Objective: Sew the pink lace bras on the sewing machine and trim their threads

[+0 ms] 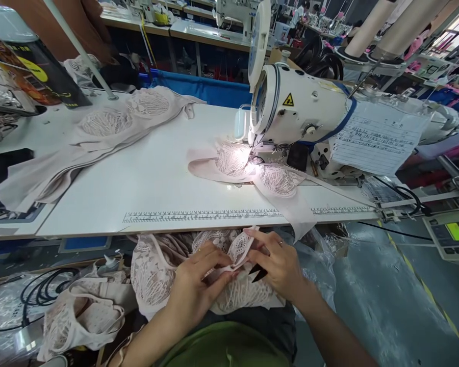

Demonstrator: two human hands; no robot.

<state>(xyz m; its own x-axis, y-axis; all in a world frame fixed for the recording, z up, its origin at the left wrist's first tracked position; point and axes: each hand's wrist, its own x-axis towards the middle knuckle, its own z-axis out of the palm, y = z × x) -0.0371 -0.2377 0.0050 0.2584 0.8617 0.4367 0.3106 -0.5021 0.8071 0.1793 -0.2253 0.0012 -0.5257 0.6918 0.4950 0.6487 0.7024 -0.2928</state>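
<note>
Both hands work over my lap on a pale pink lace bra piece (pixel 237 295). My left hand (pixel 197 288) pinches its edge between thumb and fingers. My right hand (pixel 279 265) grips the same lace from the right, and a small black snipper (pixel 258 275) pokes out under its palm. Another lace bra piece (pixel 252 171) lies under the needle of the white sewing machine (pixel 302 107), lit by its lamp, with a strip of fabric hanging over the table's front edge.
A pile of finished lace pieces (pixel 99 132) lies at the far left of the white table (pixel 145 188), which has a printed ruler (pixel 199 216) along its front. More lace garments (pixel 80 316) sit low on my left. A paper sheet (pixel 375 137) hangs on the machine.
</note>
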